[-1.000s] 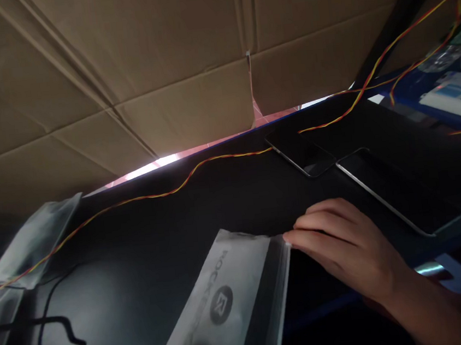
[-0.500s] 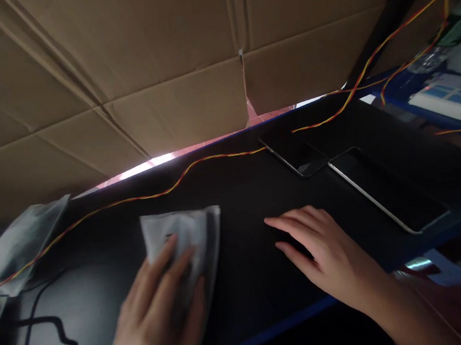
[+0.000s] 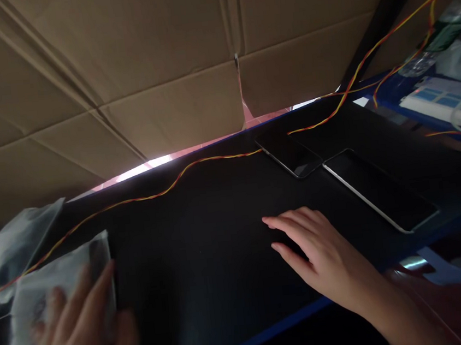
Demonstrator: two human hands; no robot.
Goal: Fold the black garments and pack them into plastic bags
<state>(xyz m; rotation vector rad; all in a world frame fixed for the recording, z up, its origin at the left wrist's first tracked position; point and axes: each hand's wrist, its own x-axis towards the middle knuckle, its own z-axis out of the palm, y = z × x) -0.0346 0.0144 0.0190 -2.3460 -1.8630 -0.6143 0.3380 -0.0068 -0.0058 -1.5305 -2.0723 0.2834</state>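
Note:
On the left of the black tabletop (image 3: 205, 241), my left hand (image 3: 82, 325) lies spread over a frosted plastic bag (image 3: 25, 331), its fingers apart and blurred. The bag reaches the twisted red and yellow cable (image 3: 142, 197). My right hand (image 3: 308, 246) rests on the tabletop with nothing in it, thumb and fingers apart. Beyond it and to the right is a phone with a pale edge (image 3: 380, 187); its corner is close to a second dark phone (image 3: 288, 152) near the back edge. The cable passes at the second phone.
Another translucent bag (image 3: 19, 244) lies at the far left. A cardboard wall (image 3: 168, 47) stands behind the tabletop. At the right, a blue shelf holds a plastic bottle (image 3: 446, 34) and a white and blue box (image 3: 441, 101).
My left hand and the frosted bag under it have moved left, from the tabletop's middle to near the other bag, covering the black cord. My right hand stays nearly in place.

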